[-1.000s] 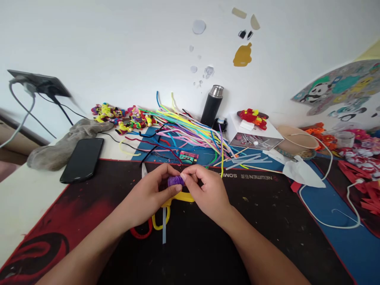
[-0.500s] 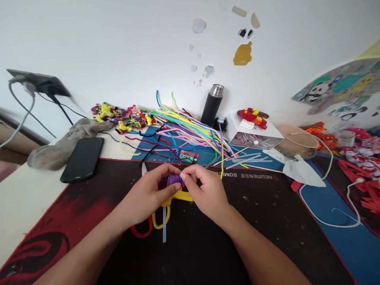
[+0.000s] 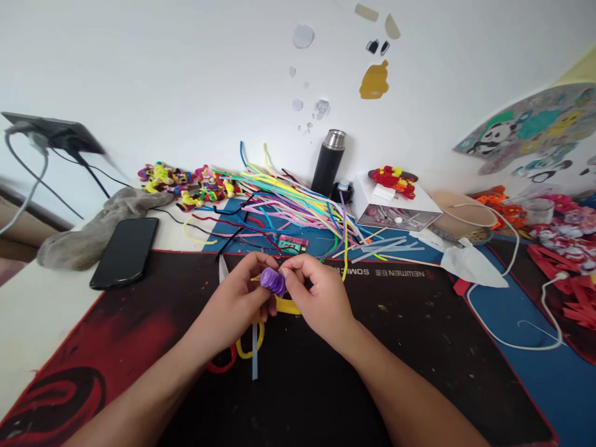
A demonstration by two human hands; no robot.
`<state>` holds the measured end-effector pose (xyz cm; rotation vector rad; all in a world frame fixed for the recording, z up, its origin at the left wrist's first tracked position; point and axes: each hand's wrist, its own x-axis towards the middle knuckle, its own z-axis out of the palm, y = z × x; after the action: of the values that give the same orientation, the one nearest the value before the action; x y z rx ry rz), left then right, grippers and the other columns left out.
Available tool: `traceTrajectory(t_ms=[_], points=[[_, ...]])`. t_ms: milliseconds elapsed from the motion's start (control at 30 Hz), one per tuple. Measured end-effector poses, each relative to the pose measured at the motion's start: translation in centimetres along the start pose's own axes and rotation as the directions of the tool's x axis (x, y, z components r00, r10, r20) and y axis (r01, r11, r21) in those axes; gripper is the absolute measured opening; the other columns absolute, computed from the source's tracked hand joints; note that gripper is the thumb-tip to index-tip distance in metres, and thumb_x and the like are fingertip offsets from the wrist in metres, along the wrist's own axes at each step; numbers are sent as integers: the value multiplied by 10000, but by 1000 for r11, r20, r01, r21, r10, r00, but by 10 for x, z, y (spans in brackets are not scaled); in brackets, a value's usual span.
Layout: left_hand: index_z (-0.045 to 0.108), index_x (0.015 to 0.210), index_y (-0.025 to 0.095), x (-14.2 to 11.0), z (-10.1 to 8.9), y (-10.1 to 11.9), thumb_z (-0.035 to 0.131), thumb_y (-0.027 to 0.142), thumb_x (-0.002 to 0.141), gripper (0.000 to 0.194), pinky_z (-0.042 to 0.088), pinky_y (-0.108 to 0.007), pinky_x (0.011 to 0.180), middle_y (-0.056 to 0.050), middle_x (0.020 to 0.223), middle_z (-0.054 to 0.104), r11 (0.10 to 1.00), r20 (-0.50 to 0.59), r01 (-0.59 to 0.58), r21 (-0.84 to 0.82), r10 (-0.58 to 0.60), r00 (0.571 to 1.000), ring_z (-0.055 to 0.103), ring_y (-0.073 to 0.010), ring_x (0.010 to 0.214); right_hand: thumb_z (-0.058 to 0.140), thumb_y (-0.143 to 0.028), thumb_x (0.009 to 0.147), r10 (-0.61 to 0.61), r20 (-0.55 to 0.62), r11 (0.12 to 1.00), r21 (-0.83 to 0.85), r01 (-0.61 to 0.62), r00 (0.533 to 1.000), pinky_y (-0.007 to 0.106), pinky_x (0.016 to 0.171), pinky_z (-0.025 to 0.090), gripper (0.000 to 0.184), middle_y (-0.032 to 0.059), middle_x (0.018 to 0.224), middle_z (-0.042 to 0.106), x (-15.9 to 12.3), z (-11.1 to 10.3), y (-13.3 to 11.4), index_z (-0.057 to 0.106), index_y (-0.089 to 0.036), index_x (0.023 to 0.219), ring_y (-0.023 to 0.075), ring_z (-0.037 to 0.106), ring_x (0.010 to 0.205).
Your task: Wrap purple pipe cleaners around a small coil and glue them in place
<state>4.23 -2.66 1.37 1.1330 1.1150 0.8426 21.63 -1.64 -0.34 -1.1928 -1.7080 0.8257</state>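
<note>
Between my hands is a small purple coil, apparently wound from fuzzy stem, with its rounded end facing left. My left hand holds it between thumb and fingers. At its right side, the thumb and index finger of my right hand pinch together; any strand between them is too small to make out. Beneath the hands lies a yellow tool, partly covered, with a yellow loop and a translucent stick beside it. Red-handled scissors lie under my left hand, their blade tip showing beyond it.
Behind the hands lies a pile of colourful pipe cleaners, near a black thermos and a white drawer box. A phone lies at left. At right are a white cable and crumpled tissue.
The purple coil has turned and lifted slightly, so its rounded end now shows. My left fingers have shifted around it; the right hand still pinches beside it. The view has moved slightly.
</note>
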Motion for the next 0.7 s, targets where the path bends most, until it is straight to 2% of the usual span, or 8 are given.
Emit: traceTrajectory(t_ms=[133, 233, 333, 500, 600, 700], points=[[530, 1001, 253, 1, 2, -2, 751, 223, 794, 304, 455, -206, 506, 81, 797, 600, 992, -127, -117, -40, 112, 986, 615, -102, 572, 614, -279, 985, 12, -7, 1000, -4, -12, 1000, 248, 569, 417, 152, -52, 610, 558, 0, 3, 0, 712, -219, 885, 130, 518, 547], [563, 963, 245, 1, 3, -2, 758, 240, 815, 245, 475, -216, 521, 72, 751, 598, 988, -93, -145, -57, 139, 986, 616, -117, 586, 615, -300, 990, 36, -10, 999, 5, -36, 999, 248, 555, 419, 148, -44, 617, 589, -1, 3, 1, 711, -222, 907, 136, 532, 550], [625, 948, 223, 1, 1, -4, 772, 208, 812, 201, 557, -257, 657, 39, 828, 656, 983, -52, -136, -122, 130, 990, 652, -130, 669, 611, -304, 993, 47, -13, 999, 19, -47, 999, 249, 565, 431, 150, -44, 621, 597, -1, 2, 2, 705, -223, 910, 135, 542, 552], [699, 1141, 234, -1, -6, -8, 819, 177, 820, 348, 559, -253, 760, -22, 1040, 729, 968, 62, -35, -248, 52, 997, 711, -171, 890, 602, -328, 992, 65, -39, 997, 43, -63, 997, 260, 583, 468, 158, -39, 650, 584, -1, 1, 1, 704, -221, 935, 141, 541, 570], [739, 1142, 213, -1, -8, -7, 887, 246, 835, 342, 584, -288, 864, -53, 1082, 756, 963, 55, -38, -265, 55, 997, 721, -195, 978, 606, -340, 988, 95, -42, 993, 72, -91, 995, 260, 564, 457, 162, -42, 632, 567, 1, 0, 0, 699, -220, 932, 144, 539, 566], [768, 1092, 196, 1, -9, -6, 939, 304, 819, 340, 611, -313, 848, -48, 1001, 768, 963, 28, -39, -267, 48, 998, 740, -199, 904, 626, -364, 984, 133, -23, 984, 125, -130, 991, 256, 531, 426, 177, -48, 609, 557, 4, -3, -1, 696, -220, 909, 137, 518, 538]])
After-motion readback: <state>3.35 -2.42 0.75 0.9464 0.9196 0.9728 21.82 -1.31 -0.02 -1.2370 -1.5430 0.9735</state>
